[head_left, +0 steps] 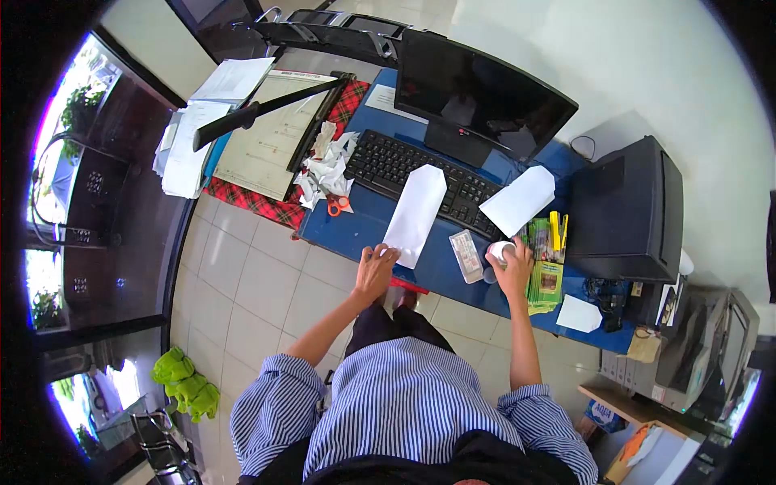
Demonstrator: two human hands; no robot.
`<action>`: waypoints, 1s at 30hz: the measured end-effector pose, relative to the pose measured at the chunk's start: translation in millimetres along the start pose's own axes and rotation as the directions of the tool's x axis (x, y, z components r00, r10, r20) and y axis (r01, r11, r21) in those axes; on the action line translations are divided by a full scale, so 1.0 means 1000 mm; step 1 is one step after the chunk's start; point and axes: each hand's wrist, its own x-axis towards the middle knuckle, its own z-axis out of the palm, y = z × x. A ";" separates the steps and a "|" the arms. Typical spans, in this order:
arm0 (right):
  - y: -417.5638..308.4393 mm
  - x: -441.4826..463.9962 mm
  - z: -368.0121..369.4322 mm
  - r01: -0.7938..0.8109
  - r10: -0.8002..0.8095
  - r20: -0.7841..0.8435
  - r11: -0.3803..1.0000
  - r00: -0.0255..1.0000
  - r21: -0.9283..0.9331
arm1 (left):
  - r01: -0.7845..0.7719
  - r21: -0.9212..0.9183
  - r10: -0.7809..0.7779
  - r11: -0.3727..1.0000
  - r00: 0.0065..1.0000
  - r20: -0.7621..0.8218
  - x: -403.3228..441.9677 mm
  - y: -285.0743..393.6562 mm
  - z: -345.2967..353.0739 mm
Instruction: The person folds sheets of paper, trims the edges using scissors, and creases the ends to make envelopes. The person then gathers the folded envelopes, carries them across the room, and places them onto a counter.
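Observation:
A long white paper piece (418,212) with a pointed top lies across the keyboard (380,162) and the blue desk. At its lower left end rests my left hand (376,271), fingers bent with the tips at the paper's edge; whether they pinch it cannot be made out. My right hand (514,267) has its fingers round a small white round container (500,251). Just left of that hand lies a small clear box with a printed label (466,256). A second white paper piece (520,200) lies above, partly over the keyboard. Green printed packets (546,283) are stacked to the right.
A monitor (481,89) stands behind the keyboard, a black computer case (626,210) to its right. On the left are a paper cutter (275,133), crumpled paper scraps (330,166) and orange scissors (336,207). A yellow stapler-like tool (556,230) lies on the packets.

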 end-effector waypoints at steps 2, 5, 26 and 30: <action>0.001 -0.001 0.002 0.011 -0.011 -0.006 1.000 1.000 -0.011 | 0.012 0.011 -0.012 1.000 1.000 0.003 0.001 0.003 -0.002; 0.002 0.000 0.005 0.015 -0.015 -0.017 1.000 1.000 0.002 | 0.020 0.013 -0.020 1.000 1.000 0.015 0.003 0.003 -0.004; -0.104 0.030 0.020 0.265 -0.305 -0.070 0.669 0.950 0.695 | 0.053 -0.036 -0.054 0.998 0.998 -0.023 0.003 0.005 0.001; -0.126 0.033 0.070 0.401 -0.479 -0.049 0.672 0.877 0.623 | 0.060 -0.049 -0.063 0.997 0.996 -0.059 0.001 0.004 -0.001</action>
